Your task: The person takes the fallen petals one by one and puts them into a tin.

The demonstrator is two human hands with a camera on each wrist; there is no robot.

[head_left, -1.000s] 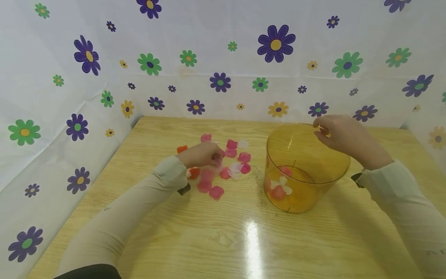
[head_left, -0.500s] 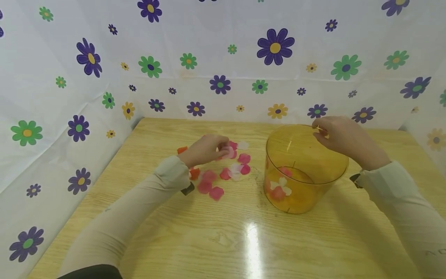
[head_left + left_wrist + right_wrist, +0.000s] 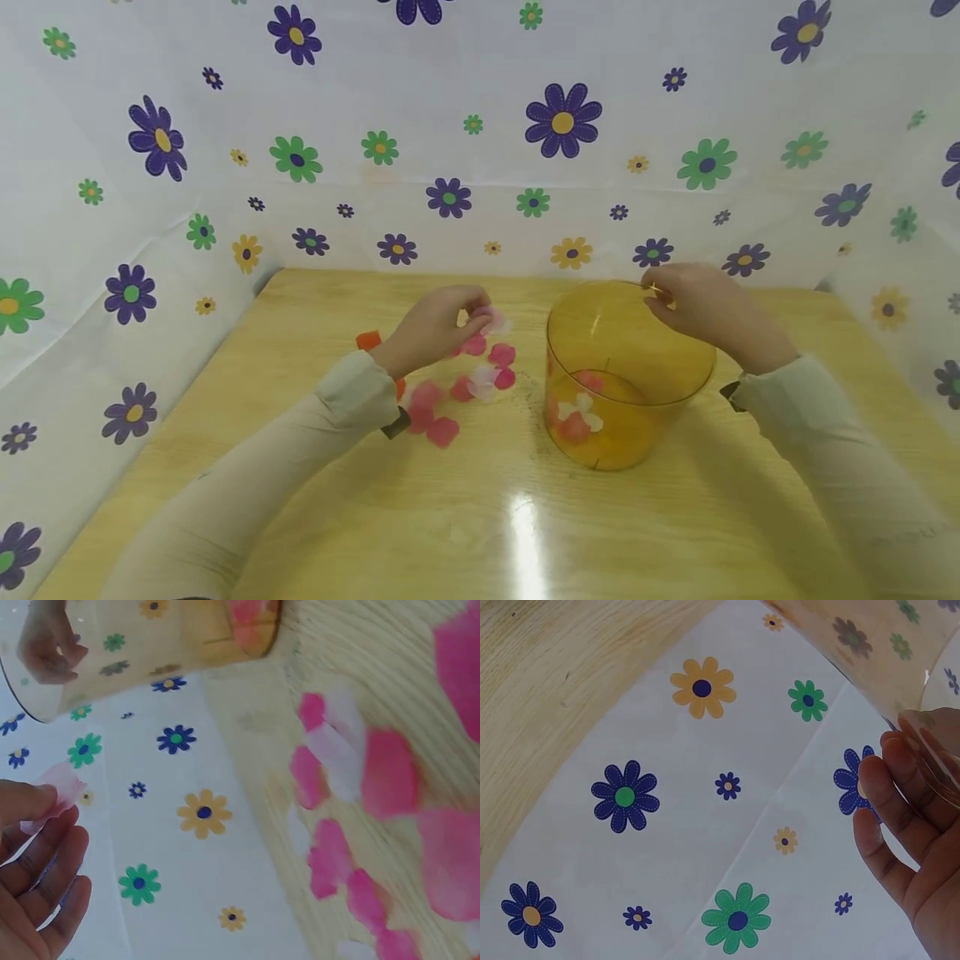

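In the left wrist view, my left hand (image 3: 37, 862) pinches a pale pink petal (image 3: 61, 786) between thumb and forefinger. The head view has this left hand (image 3: 438, 327) raised above scattered fake-looking flower petals (image 3: 442, 432) in pink, white and orange, partly hidden under the hand and sleeve. To their right stands a see-through amber tub (image 3: 660, 417), upright, with a few pink and white petals (image 3: 575, 427) seen through its wall near the bottom. My right hand (image 3: 712, 310) grips the tub's far right rim, thumb inside; the right wrist view shows its fingers (image 3: 889, 795) along the outside.
The pale wooden table (image 3: 360, 517) bears a bright light streak (image 3: 527, 533) near the front. A white sheet (image 3: 337, 100) printed with flowers closes off the back and both sides. One orange petal (image 3: 368, 340) lies left of the left wrist.
My left hand has lifted from the petals, moving up and to the right with a pale pink petal. The right hand keeps its grip on the tub's rim. The head view has shifted slightly.
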